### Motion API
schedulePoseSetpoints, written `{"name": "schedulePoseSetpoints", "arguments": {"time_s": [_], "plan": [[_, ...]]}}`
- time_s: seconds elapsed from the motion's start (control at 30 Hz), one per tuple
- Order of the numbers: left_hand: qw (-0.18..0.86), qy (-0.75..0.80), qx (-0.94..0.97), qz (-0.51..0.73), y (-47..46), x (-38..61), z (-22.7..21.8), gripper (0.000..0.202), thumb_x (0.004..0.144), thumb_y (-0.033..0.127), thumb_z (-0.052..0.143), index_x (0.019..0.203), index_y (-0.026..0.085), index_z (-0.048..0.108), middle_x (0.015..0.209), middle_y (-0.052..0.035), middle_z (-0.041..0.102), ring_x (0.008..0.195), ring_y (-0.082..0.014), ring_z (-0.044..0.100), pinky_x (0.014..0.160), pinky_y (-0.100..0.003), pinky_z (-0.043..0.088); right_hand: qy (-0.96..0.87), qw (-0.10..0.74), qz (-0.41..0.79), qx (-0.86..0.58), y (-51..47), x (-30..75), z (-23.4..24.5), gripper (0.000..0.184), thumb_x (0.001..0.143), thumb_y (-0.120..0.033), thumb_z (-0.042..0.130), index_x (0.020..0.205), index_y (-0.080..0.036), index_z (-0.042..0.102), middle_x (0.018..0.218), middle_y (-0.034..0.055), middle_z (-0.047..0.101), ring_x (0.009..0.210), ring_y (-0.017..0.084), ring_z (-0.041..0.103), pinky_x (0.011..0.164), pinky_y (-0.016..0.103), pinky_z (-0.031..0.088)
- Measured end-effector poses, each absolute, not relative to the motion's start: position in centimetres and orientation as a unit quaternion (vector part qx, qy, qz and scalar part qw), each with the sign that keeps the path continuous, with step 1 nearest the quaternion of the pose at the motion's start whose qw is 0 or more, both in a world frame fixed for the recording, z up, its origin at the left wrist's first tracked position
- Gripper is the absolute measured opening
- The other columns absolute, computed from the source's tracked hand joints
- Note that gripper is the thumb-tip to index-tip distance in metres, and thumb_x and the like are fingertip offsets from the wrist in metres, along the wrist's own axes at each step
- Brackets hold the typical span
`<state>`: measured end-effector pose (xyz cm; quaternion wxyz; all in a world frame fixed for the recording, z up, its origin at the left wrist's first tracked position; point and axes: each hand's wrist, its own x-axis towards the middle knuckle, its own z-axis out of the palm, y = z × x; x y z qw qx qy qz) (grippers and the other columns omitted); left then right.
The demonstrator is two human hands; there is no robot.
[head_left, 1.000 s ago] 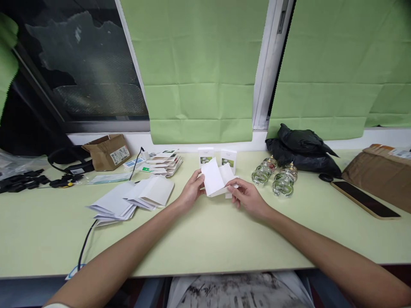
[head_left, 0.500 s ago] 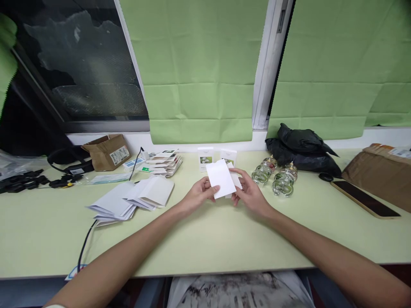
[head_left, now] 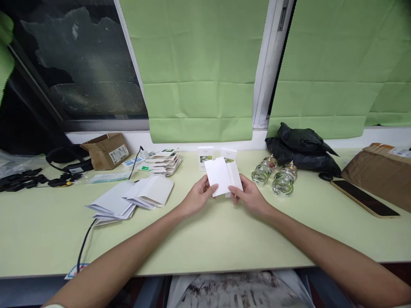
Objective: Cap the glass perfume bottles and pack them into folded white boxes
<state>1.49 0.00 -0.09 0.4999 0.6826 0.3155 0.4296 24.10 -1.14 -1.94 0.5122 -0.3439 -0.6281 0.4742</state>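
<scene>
Both my hands hold one folded white paper sheet (head_left: pixel 221 179) upright above the pale green table (head_left: pixel 199 239). My left hand (head_left: pixel 197 197) pinches its lower left edge. My right hand (head_left: pixel 250 196) grips its lower right edge with curled fingers. Just behind the sheet stand two small white boxes (head_left: pixel 206 156) with green pictures. A fanned pile of similar folded white sheets (head_left: pixel 135 196) lies to the left of my left hand.
Several glass bottles (head_left: pixel 276 176) lie to the right, with a black bag (head_left: pixel 302 147) behind them. A phone (head_left: pixel 364 198) and a brown parcel (head_left: pixel 380 173) are at far right. At left: a cardboard box (head_left: pixel 107 149), a stack of printed cards (head_left: pixel 163 161), black cables (head_left: pixel 28 177).
The sheet went from spread open to folded over, then was raised slightly. My right hand slid from its top right edge down to its lower right edge.
</scene>
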Motion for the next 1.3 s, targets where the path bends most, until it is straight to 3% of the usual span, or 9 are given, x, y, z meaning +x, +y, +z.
{"name": "schedulePoseSetpoints", "arguments": {"time_s": [0.2, 0.43, 0.63, 0.97, 1.07, 1.17, 1.3], "plan": [[0.502, 0.330, 0.671, 0.435, -0.18, 1.77, 0.11, 0.047, 0.093, 0.050, 0.070, 0.127, 0.017, 0.065, 0.128, -0.0138, 0.071, 0.109, -0.0291, 0.067, 0.076, -0.034, 0.057, -0.631, 0.509, 0.466, -0.355, -1.44, 24.03, -1.55, 0.042, 0.090, -0.045, 0.074, 0.121, -0.021, 0.059, 0.096, 0.0039, 0.065, 0.074, 0.016, 0.063, 0.052, 0.026, 0.058], [0.475, 0.352, 0.677, 0.438, 0.05, 1.72, -0.40, 0.048, 0.094, 0.052, 0.069, 0.126, 0.017, 0.063, 0.122, -0.0125, 0.071, 0.099, -0.0244, 0.066, 0.072, -0.032, 0.053, -0.635, 0.509, 0.457, -0.359, -1.64, 23.89, -1.85, 0.046, 0.091, -0.042, 0.072, 0.131, -0.023, 0.057, 0.103, 0.0047, 0.065, 0.079, 0.017, 0.062, 0.055, 0.028, 0.060], [0.501, 0.365, 0.652, 0.437, 0.62, 1.23, -0.39, 0.049, 0.081, 0.049, 0.085, 0.110, 0.017, 0.061, 0.095, -0.0057, 0.069, 0.080, -0.0163, 0.063, 0.065, -0.027, 0.049, -0.630, 0.496, 0.479, -0.356, -1.64, 23.91, -1.79, 0.041, 0.090, -0.049, 0.072, 0.118, -0.020, 0.064, 0.105, 0.0070, 0.066, 0.086, 0.020, 0.066, 0.056, 0.028, 0.061], [0.533, 0.359, 0.641, 0.420, 0.14, 0.92, 0.14, 0.045, 0.082, 0.049, 0.084, 0.106, 0.021, 0.058, 0.100, -0.0058, 0.072, 0.084, -0.0174, 0.065, 0.067, -0.027, 0.049, -0.620, 0.494, 0.505, -0.343, -1.58, 23.95, -1.82, 0.041, 0.087, -0.052, 0.077, 0.111, -0.019, 0.067, 0.097, 0.0053, 0.067, 0.080, 0.019, 0.066, 0.055, 0.029, 0.062], [0.537, 0.340, 0.649, 0.418, 0.10, 1.03, 0.12, 0.043, 0.087, 0.049, 0.080, 0.114, 0.020, 0.063, 0.109, -0.0095, 0.074, 0.095, -0.0217, 0.068, 0.072, -0.029, 0.051, -0.614, 0.498, 0.509, -0.341, -1.48, 23.99, -1.61, 0.045, 0.085, -0.050, 0.079, 0.116, -0.020, 0.067, 0.098, 0.0056, 0.070, 0.077, 0.018, 0.066, 0.055, 0.029, 0.061], [0.538, 0.312, 0.661, 0.420, 0.01, 1.32, 0.02, 0.046, 0.092, 0.049, 0.074, 0.125, 0.018, 0.066, 0.124, -0.0131, 0.073, 0.111, -0.0280, 0.068, 0.089, -0.037, 0.053, -0.610, 0.508, 0.493, -0.355, -1.40, 23.97, -1.53, 0.049, 0.084, -0.048, 0.081, 0.121, -0.020, 0.065, 0.102, 0.0063, 0.071, 0.072, 0.016, 0.064, 0.056, 0.030, 0.061], [0.533, 0.299, 0.664, 0.431, -0.20, 1.65, -0.06, 0.048, 0.093, 0.048, 0.073, 0.128, 0.017, 0.068, 0.128, -0.0133, 0.074, 0.115, -0.0302, 0.069, 0.102, -0.042, 0.051, -0.606, 0.522, 0.471, -0.373, -1.24, 23.93, -1.71, 0.053, 0.082, -0.043, 0.082, 0.126, -0.021, 0.064, 0.109, 0.0067, 0.072, 0.076, 0.018, 0.064, 0.058, 0.030, 0.061]]}}
